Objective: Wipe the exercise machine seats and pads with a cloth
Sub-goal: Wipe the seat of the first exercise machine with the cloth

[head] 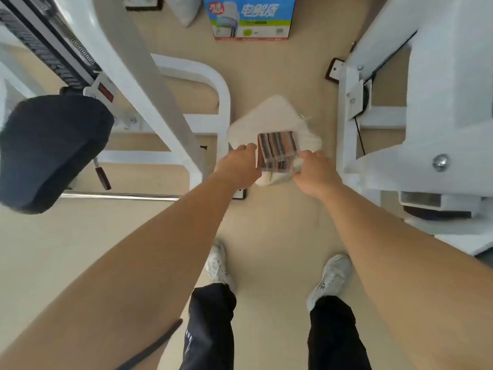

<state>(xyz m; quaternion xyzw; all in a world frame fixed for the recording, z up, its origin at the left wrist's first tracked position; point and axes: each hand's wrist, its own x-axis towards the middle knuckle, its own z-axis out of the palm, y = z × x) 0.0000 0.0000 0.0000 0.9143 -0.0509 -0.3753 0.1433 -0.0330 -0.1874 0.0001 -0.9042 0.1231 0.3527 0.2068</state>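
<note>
A white cloth (269, 116) with a striped multicolour band is held out in front of me, above the floor. My left hand (238, 169) grips its left edge and my right hand (316, 172) grips its right edge, so the cloth hangs folded between them. A dark padded seat (50, 150) of the white exercise machine sits at the left, well apart from the cloth and both hands.
White machine frames stand on both sides: slanted beams and a curved tube (221, 86) at left, a bulky housing with a cable (426, 102) at right. A printed cardboard box (250, 17) stands ahead on the beige floor. My feet in white shoes are below.
</note>
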